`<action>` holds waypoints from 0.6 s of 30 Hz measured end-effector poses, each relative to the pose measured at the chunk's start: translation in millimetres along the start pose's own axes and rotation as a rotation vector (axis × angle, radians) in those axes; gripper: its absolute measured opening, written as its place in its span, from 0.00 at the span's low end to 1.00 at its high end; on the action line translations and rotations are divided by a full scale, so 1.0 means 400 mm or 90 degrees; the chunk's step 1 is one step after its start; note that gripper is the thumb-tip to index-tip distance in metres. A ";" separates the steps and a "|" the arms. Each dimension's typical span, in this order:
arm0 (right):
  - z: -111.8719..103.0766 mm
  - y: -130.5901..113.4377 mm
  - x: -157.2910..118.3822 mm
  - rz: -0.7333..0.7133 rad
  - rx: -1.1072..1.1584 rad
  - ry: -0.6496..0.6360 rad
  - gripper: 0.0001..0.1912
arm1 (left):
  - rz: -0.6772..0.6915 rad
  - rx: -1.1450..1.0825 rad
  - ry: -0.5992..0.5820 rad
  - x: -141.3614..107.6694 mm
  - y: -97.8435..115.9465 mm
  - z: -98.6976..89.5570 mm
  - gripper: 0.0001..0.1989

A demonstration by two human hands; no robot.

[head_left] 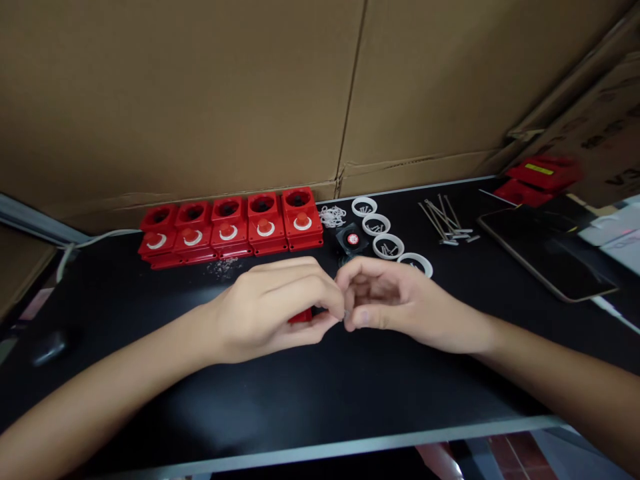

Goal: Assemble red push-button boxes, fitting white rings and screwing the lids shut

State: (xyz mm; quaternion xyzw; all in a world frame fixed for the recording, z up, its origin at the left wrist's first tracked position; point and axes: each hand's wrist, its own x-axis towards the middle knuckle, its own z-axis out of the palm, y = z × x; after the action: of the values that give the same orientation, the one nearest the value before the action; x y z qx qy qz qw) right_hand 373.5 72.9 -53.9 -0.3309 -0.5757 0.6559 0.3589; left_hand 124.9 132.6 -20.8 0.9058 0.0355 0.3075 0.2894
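Note:
My left hand (280,307) and my right hand (400,300) meet fingertip to fingertip over the middle of the black table. The thumb and fingers of each are pinched together. A tiny greyish piece (346,316) shows between the fingertips, too small to name. Behind the fingers of my left hand, part of a red object (301,316) peeks out, mostly hidden. Just beyond my hands lies a black block (351,238) with a round red and white label. White rings (389,247) holding small screws stand in a line past my right hand.
A row of red housings (229,227) with round knobs stands at the back left, small clear bits (223,268) before it. White loops (332,216), long metal rods (445,220), a phone (545,250) with a cable and red parts (540,179) lie rightward. Cardboard (200,93) walls the back.

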 end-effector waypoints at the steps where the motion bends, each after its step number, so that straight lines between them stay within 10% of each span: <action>1: -0.014 -0.011 -0.003 -0.035 -0.094 0.032 0.20 | -0.023 0.004 0.004 0.000 0.001 -0.008 0.09; 9: -0.053 0.056 -0.002 -0.304 -0.995 0.145 0.16 | -0.255 -0.139 0.073 -0.006 -0.053 -0.070 0.07; 18: -0.049 0.012 -0.004 -0.331 -1.011 0.290 0.08 | -0.309 -0.279 0.123 -0.013 -0.085 -0.084 0.11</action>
State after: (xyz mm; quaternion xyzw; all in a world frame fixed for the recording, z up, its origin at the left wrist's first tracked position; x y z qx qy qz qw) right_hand 390.6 81.3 -60.9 -0.4649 -0.8349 -0.1253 0.2667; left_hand 105.0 176.5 -20.4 0.7537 0.2102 0.3147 0.5373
